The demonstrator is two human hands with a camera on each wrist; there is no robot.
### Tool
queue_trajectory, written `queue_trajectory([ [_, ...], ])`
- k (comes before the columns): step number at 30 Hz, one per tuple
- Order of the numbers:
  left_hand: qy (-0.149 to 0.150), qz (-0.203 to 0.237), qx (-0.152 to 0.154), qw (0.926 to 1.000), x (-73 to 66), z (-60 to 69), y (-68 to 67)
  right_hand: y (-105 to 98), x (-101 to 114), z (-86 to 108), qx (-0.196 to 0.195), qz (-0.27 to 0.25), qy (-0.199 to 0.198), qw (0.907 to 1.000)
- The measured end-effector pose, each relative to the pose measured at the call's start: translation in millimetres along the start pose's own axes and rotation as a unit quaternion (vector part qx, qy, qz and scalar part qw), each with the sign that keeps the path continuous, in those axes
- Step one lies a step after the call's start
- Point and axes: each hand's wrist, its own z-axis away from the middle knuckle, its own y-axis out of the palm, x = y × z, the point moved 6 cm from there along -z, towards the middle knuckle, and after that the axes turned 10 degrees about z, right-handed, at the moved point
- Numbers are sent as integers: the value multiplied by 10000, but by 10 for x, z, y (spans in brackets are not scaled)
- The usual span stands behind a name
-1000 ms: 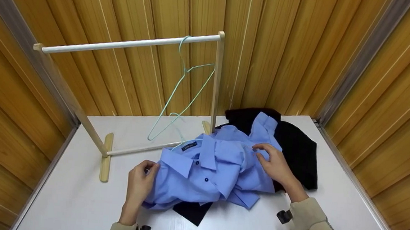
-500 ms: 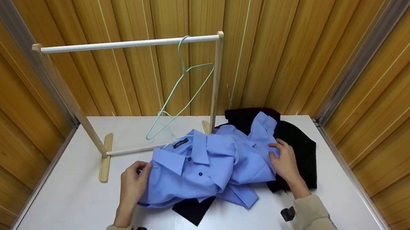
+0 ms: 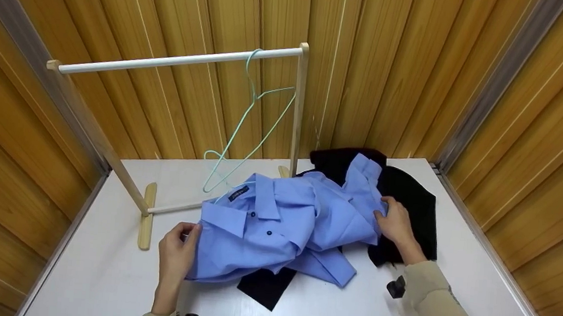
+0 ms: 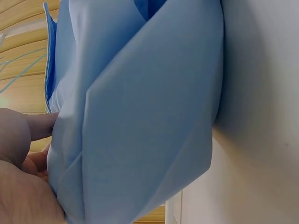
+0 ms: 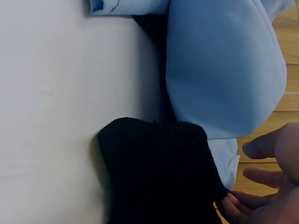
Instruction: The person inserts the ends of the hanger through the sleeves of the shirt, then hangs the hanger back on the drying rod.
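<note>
A blue button-up shirt [image 3: 276, 227] lies crumpled over dark cloth, its collar and neck label facing up. A second pale green hanger [image 3: 206, 155] has its hook rising behind the collar; the rest is hidden inside the shirt. My left hand [image 3: 176, 252] pinches the shirt's shoulder between thumb and fingers, as the left wrist view also shows. My right hand [image 3: 396, 225] is beside the shirt's right-hand side, near a sleeve [image 3: 362, 176]. In the right wrist view its fingers [image 5: 261, 176] are spread, thumb apart from the cloth, with fingertips close to a black garment [image 5: 161, 172].
A small clothes rack [image 3: 179, 61] with a white bar stands at the back left. One pale green hanger [image 3: 251, 101] hangs from it. Black clothing [image 3: 408, 216] lies at the right, and a black corner [image 3: 267, 288] shows under the shirt. Wood-look panels [image 3: 391, 76] enclose the white table [image 3: 100, 274].
The left hand has drawn the shirt's collar end leftward, and the hanger hook shifted left with it. My right hand has moved right, away from the shirt's middle.
</note>
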Motion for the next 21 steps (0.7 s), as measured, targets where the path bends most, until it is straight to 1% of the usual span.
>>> queue_trajectory([
  [4, -56, 7, -41, 10000, 15, 1, -24, -21, -66, -7, -309, -7, 140, 9994],
  [8, -50, 14, -78, 10000, 28, 11, -35, -49, -110, -19, -684, 110, 161, 9975],
  [11, -40, 19, -99, 9999, 39, 19, -29, -73, -124, -24, -942, 176, 110, 9953],
  [13, -82, 31, -114, 9999, 44, 22, -34, -82, -112, -19, -1068, 134, 46, 9942],
  [16, -173, 42, -165, 9997, 49, 21, -52, -83, -71, -11, -1138, 7, -85, 9935],
  [19, -219, 87, -282, 9993, 45, 18, -82, -59, -2, -7, -1028, -135, -293, 9942],
  [21, -201, 136, -382, 9990, 37, 19, -107, -35, 55, -2, -918, -241, -479, 9943],
])
